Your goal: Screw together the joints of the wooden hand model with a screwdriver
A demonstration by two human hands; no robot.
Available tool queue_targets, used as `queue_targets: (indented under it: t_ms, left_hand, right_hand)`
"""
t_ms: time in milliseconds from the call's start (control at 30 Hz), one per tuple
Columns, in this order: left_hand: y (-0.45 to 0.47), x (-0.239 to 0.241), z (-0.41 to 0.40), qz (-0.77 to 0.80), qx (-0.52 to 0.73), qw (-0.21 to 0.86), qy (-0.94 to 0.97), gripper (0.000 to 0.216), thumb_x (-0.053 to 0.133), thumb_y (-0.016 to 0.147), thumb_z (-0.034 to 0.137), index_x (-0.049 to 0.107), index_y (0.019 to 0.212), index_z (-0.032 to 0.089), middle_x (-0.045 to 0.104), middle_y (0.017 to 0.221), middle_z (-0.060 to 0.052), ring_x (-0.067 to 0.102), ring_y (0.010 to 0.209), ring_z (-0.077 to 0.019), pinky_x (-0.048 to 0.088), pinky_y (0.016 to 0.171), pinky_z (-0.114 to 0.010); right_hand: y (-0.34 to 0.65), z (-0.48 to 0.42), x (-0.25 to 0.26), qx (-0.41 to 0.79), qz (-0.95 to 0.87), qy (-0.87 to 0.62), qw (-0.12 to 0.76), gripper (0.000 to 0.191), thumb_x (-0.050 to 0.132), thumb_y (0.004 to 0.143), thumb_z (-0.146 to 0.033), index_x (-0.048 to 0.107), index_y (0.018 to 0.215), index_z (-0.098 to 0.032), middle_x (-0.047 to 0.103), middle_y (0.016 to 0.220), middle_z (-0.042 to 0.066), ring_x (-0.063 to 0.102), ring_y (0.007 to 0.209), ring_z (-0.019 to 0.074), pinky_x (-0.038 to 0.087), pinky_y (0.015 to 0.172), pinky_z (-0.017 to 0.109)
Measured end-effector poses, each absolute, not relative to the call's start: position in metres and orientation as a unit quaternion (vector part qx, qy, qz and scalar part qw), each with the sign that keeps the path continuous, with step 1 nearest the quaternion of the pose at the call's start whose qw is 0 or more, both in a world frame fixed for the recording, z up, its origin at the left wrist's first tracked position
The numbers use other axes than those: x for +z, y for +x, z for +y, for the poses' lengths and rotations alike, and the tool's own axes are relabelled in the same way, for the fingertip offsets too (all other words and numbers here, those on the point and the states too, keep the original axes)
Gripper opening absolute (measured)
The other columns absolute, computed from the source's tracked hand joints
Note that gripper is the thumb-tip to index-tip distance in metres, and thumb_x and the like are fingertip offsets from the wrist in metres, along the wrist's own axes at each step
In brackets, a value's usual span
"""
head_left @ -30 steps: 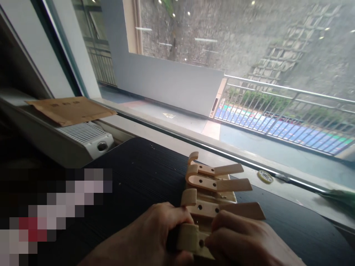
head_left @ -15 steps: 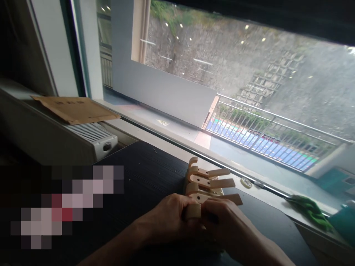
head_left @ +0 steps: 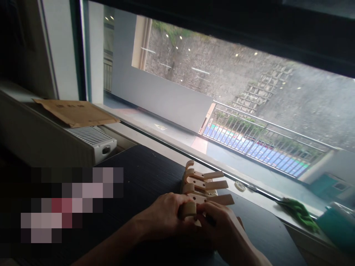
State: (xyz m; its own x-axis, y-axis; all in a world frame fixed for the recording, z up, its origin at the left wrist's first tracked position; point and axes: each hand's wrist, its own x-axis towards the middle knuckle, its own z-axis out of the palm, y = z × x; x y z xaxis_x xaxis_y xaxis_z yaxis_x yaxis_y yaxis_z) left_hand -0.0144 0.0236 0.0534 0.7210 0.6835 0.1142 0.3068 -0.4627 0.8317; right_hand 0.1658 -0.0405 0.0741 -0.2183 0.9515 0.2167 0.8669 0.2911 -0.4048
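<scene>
A pale wooden hook (head_left: 189,209), with a curved end and a flat strip, lies nearest to me in a row of similar pieces. My left hand (head_left: 170,210) is closed around its curved end, thumb on the far side. Bent into a pinch, the fingers of my right hand (head_left: 220,218) meet the hook just right of the curve; whatever is between them is hidden. Beyond my hands, further wooden hooks (head_left: 224,200) with dark holes sit side by side on a pale block (head_left: 213,192), their flat ends pointing right.
The black table (head_left: 133,173) stands against a window sill. On the sill are a tape roll (head_left: 240,186), a green cloth (head_left: 301,214) and a teal container (head_left: 338,225). A brown envelope (head_left: 80,112) lies on a white radiator-like unit (head_left: 102,142) at left. A pixelated patch hides the lower left.
The view has tilted slightly. My right hand's fingers have shifted at the nearest hook, and a bit of its flat end now shows behind that hand. My left hand keeps its hold.
</scene>
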Motion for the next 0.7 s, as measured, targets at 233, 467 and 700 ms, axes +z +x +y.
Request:
queue_targets:
  t_ms: [233,467,700]
  left_hand:
    - [-0.008,0.049,0.022,0.305,0.234,0.458,0.802,0.019,0.06,0.074,0.032,0.065,0.075,0.013,0.059,0.068,0.003,0.052,0.065,-0.0125,0.036,0.054,-0.018]
    - [-0.008,0.048,0.023,0.288,0.22,0.479,0.8,0.012,0.059,0.072,0.024,0.063,0.07,0.012,0.062,0.071,0.002,0.053,0.066,-0.0129,0.035,0.053,-0.018]
    - [-0.008,0.053,0.019,0.318,0.227,0.428,0.815,0.018,0.058,0.076,0.03,0.066,0.075,0.014,0.064,0.072,0.001,0.057,0.068,-0.0152,0.039,0.056,-0.019]
  right_hand:
    - [0.169,-0.042,0.061,0.104,-0.788,-0.551,0.255,0.016,0.052,0.085,-0.016,0.065,0.078,-0.02,0.067,0.08,-0.001,0.06,0.069,0.0101,0.044,0.064,0.019]
    - [0.167,-0.043,0.055,0.114,-0.798,-0.515,0.292,0.018,0.051,0.083,-0.01,0.066,0.081,-0.02,0.069,0.091,0.002,0.063,0.079,0.0116,0.046,0.068,0.02]
    - [0.174,-0.051,0.048,0.074,-0.808,-0.502,0.298,0.033,0.047,0.081,-0.008,0.067,0.102,-0.023,0.066,0.101,0.005,0.065,0.087,0.0148,0.052,0.073,0.021]
